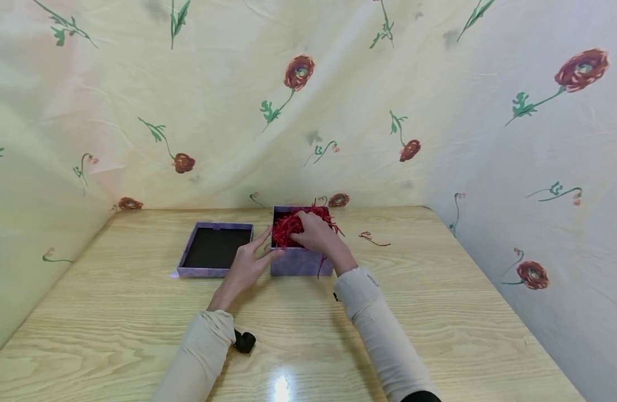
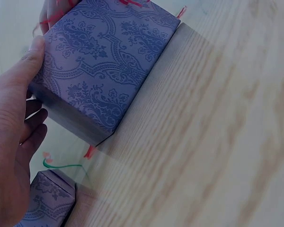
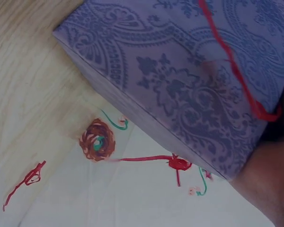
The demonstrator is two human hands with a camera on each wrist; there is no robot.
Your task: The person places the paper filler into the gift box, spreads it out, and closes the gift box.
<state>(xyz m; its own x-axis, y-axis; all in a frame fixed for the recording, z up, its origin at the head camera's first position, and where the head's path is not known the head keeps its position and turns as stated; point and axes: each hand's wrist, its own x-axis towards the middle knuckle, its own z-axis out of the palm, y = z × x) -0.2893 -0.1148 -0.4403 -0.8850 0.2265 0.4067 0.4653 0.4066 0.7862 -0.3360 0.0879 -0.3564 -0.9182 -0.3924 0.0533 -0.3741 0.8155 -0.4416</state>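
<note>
A lidless purple box [image 1: 300,263] with a damask pattern stands near the back of the table. Red shredded paper [image 1: 286,226] fills it and spills over the back and right rims. At its near left corner my left hand [image 1: 245,267] holds the box, thumb on the front face [image 2: 92,61] and fingers along the left side. My right hand [image 1: 315,231] reaches in over the near rim, its bent fingers and thumb in the shreds; the fingertips are partly hidden. One red strand [image 3: 234,71] hangs down the front face, seen in the right wrist view.
Left of the box lies its purple lid [image 1: 205,273], black inside facing up. A loose red strand [image 1: 372,240] is on the table to the right. Flowered cloth [image 1: 228,100] hangs behind the wooden table [image 1: 464,312] and along its sides.
</note>
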